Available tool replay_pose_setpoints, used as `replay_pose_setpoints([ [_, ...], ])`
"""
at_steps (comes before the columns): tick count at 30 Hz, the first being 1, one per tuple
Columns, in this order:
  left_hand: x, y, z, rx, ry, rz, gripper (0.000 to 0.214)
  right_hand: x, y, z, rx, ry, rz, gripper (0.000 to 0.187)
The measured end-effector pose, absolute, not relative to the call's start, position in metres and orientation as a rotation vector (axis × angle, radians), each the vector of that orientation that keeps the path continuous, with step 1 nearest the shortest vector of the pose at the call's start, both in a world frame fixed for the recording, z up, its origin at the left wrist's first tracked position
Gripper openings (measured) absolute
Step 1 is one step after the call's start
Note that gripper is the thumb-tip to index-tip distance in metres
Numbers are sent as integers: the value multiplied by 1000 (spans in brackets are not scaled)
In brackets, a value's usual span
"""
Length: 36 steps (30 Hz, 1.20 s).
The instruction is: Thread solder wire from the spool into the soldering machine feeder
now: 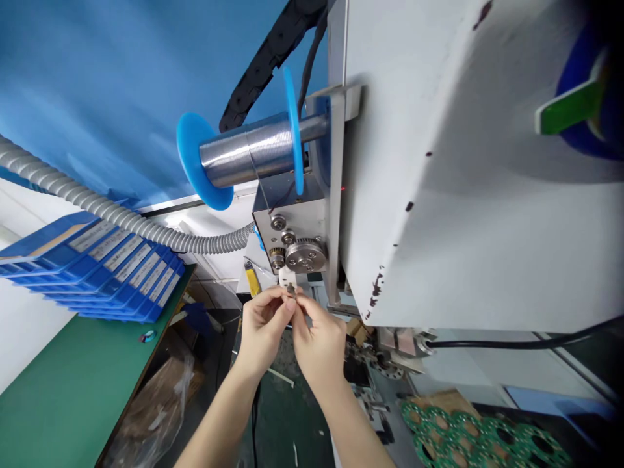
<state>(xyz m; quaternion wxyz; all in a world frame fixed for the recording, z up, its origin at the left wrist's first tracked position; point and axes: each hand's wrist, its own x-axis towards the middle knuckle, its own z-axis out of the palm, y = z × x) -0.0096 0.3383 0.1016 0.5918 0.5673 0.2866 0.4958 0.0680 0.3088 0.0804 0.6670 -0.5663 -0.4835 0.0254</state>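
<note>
Fingers of the left hand (263,325) and right hand (319,341) pinch a thin solder wire (291,290) just below the feeder gears (305,255), fed from the blue spool (248,153); it looks light, soft, easily kinked, best held near its tip.

Small part lost between fingertips, edges cropped

The tiny metal piece (291,288) pinched where the left hand (263,328) meets the right hand (319,341) is too small to identify, and the fingers cover most of it. Labels on the blue bins (112,266) are blurred beyond reading. The green circuit boards (468,435) run off the bottom edge; the grey hose (97,208) leaves at the left.
</note>
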Motion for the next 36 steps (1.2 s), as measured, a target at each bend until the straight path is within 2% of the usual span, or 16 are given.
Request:
replay_pose_setpoints([
  [9, -8, 340, 100, 1272, 681, 1177, 8, 72, 306, 84, -1268, -1104, 131, 31],
  [13, -9, 340, 101, 1312, 749, 1170, 10, 70, 307, 86, -1293, -1097, 65, 30],
  [24, -29, 336, 103, 1890, 885, 871, 38, 65, 315, 95, -1387, -1084, -127, 40],
  [27, -28, 335, 106, 1979, 908, 799, 42, 66, 312, 96, -1375, -1113, -146, 38],
  [31, -33, 326, 105, 2000, 1012, 912, 41, 66, 261, 99, -1326, -1174, 73, 30],
  [33, -38, 315, 102, 1969, 1073, 991, 37, 66, 216, 99, -1314, -1112, 250, 35],
  [36, -48, 291, 100, 1925, 1133, 1056, 31, 70, 149, 99, -1310, -981, 276, 43],
])
